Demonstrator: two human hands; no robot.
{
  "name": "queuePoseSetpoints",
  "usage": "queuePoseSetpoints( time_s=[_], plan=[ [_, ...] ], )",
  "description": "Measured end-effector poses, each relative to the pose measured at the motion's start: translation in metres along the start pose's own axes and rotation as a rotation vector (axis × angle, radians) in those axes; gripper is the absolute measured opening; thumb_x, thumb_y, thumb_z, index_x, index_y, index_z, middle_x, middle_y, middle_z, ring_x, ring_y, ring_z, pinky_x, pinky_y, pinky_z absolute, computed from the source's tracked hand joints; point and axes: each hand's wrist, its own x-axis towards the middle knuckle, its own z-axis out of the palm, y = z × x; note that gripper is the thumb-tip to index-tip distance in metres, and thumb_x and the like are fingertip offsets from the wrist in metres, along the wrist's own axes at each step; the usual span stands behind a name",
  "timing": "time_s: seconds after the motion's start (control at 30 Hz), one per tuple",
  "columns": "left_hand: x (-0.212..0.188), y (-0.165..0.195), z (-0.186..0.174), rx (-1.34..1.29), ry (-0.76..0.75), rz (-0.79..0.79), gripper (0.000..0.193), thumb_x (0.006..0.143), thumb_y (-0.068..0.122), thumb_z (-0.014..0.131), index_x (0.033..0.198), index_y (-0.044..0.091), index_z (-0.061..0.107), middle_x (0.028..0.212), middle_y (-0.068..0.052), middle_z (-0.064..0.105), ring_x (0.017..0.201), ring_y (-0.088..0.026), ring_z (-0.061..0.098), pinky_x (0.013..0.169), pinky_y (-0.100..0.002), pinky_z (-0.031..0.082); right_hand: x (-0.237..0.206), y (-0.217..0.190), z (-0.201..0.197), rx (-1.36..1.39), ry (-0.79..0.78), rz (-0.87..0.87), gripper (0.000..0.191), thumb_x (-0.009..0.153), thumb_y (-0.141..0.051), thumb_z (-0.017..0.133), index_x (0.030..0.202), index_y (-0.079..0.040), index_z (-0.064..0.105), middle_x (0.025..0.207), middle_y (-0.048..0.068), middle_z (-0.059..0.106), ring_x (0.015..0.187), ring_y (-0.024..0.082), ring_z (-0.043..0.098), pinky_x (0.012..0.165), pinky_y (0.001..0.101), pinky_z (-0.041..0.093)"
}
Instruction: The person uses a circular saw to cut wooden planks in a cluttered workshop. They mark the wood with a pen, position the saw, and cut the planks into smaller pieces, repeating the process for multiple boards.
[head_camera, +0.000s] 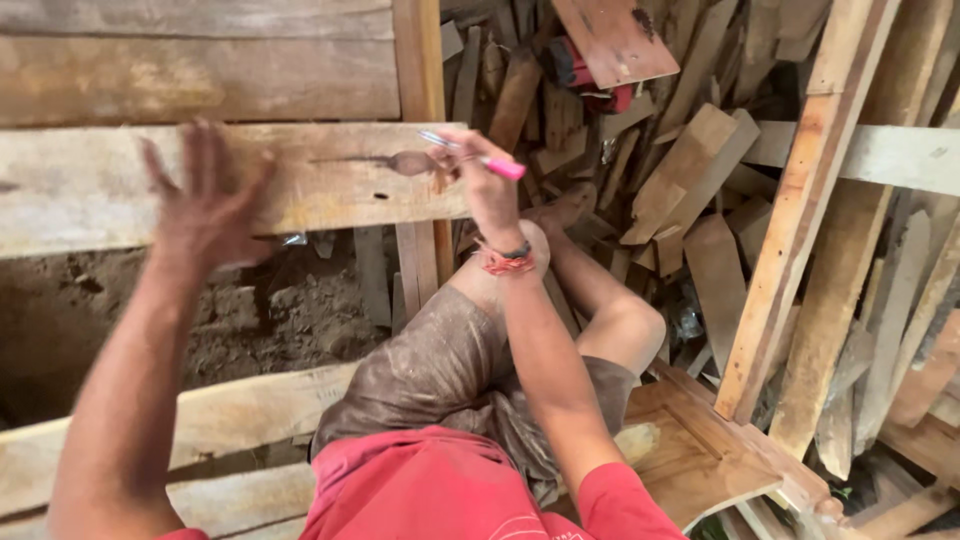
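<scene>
1. Head view, left half of the frame: the left hand (207, 205) is raised in front of a horizontal wooden plank (330, 185), fingers spread wide and holding nothing. It is blurred, so whether the palm touches the wood cannot be told.
2. Centre, upper part of the frame: the right hand (485, 185) pinches a pen (470, 153) with a pink cap between thumb and fingers. The pen lies nearly level, its pale tip pointing left over the right end of the plank and its pink end sticking out to the right of the hand.
3. Just left of the pen tip, a dark knot (408, 162) with a thin dark streak running left marks the plank's face, and a small hole sits below it.
4. The right wrist carries a red and dark wristband (507, 259).
5. A vertical wooden post (418, 60) crosses behind the plank's right end and runs from the top of the frame downward.
6. Lower centre: the person crouches in dusty brown shorts (435, 365) and a red shirt (440, 495), knees bent.
7. Left, below the plank: bare dark soil (250, 320) shows, with another pale board (230, 415) slanting across the lower left.
8. Right half of the frame: a heap of wood offcuts (690, 170) fills the ground, and long slanted boards (810, 200) lean across it towards the upper right.
9. Lower right: a panelled wooden piece (700, 450) lies beside the person's leg.
</scene>
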Motion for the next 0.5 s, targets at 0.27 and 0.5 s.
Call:
queuePoseSetpoints(
  time_s=[0.27,0.5],
  plan=[
    [0.009,-0.033,0.031,-0.092,-0.426,0.078,0.139,0.046,0.107,0.051,0.168,0.049,0.019,0.173,-0.028,-0.007,0.156,-0.043,-0.004,0.111,-0.07,-0.02,0.029,0.017,0.022,-0.308,0.021,-0.079,0.016,0.093,-0.008,0.068,0.104,0.001,0.075,0.095,0.01,0.079,0.082,0.015,0.076,0.071,0.0271,0.06],
    [-0.006,-0.042,0.083,-0.628,-0.46,-0.004,0.129,0.053,0.108,0.039,0.167,0.05,0.016,0.176,-0.024,-0.012,0.16,-0.037,-0.017,0.117,-0.073,-0.015,0.033,0.02,0.029,-0.53,0.062,-0.306,0.01,0.089,-0.002,0.075,0.098,0.0,0.072,0.091,0.012,0.075,0.082,0.024,0.074,0.078,0.0327,0.06]
  ],
)
